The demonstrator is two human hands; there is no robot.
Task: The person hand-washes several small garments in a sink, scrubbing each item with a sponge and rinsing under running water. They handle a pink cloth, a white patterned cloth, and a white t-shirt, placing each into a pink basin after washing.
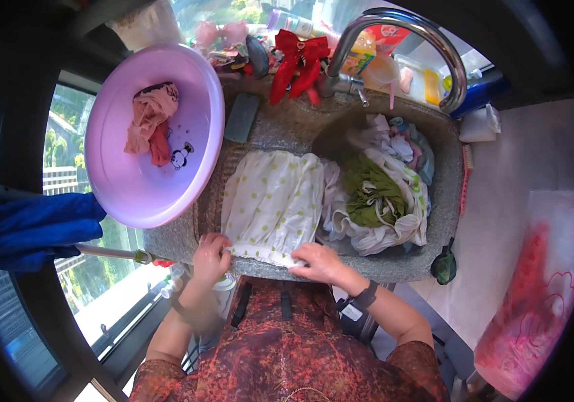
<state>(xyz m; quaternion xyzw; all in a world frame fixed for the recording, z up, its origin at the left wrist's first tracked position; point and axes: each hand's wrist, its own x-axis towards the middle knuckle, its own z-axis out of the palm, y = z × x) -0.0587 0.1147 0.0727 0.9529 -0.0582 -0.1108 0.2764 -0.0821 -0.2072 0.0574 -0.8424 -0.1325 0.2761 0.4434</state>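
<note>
A wet white cloth garment with green dots (274, 201) lies spread over the ribbed left part of a grey stone laundry sink (407, 269). Its gathered, elastic-looking edge runs along the front. My left hand (210, 259) pinches the near left corner of that edge. My right hand (317, 261) grips the same edge at its right end, between thumb and fingers. To the right, the basin holds a heap of wet laundry, with a green cloth (375, 193) amid white fabric (367, 236) and pale clothes (397, 143) behind.
A purple plastic basin (103, 166) with pink cloths (153, 118) stands at left. A curved metal faucet (402, 17) rises behind the sink. Near it are a red bow (299, 60) and a greenish bar (241, 118). Blue cloth (40, 228) hangs at left; a brush (467, 158) lies at right.
</note>
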